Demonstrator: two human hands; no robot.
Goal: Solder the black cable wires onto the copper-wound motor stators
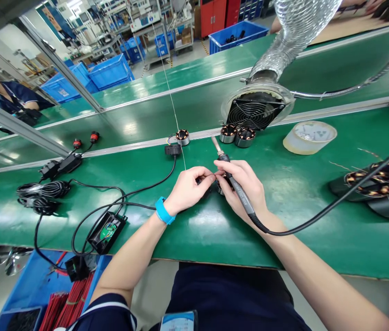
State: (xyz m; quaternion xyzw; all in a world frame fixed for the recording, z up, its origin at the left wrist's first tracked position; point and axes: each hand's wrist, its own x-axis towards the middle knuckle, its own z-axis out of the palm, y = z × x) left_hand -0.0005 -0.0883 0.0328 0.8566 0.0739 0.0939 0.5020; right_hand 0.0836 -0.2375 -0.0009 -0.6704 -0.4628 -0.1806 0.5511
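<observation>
My right hand (246, 184) is closed round a soldering iron (238, 192), its tip pointing up and away from me. The thumb and fingertips of that hand also meet my left hand (191, 187). My left hand is closed in a pinch, and what it grips is too small to make out. A motor stator (220, 188) shows only in part under the fingers of my right hand. A thin pale wire (171, 94) hangs from above and ends from view behind my left hand. Beyond the hands are a stator (182, 137) and a black round connector (173, 149) on a cable.
Two stators (245, 137) stand before a fume fan (255, 114). A tape roll (310, 137) and larger stators (379, 184) are at right, under the iron's cord (339, 197). At left lie coiled cables (42, 193) and an open black box with a circuit board (107, 231).
</observation>
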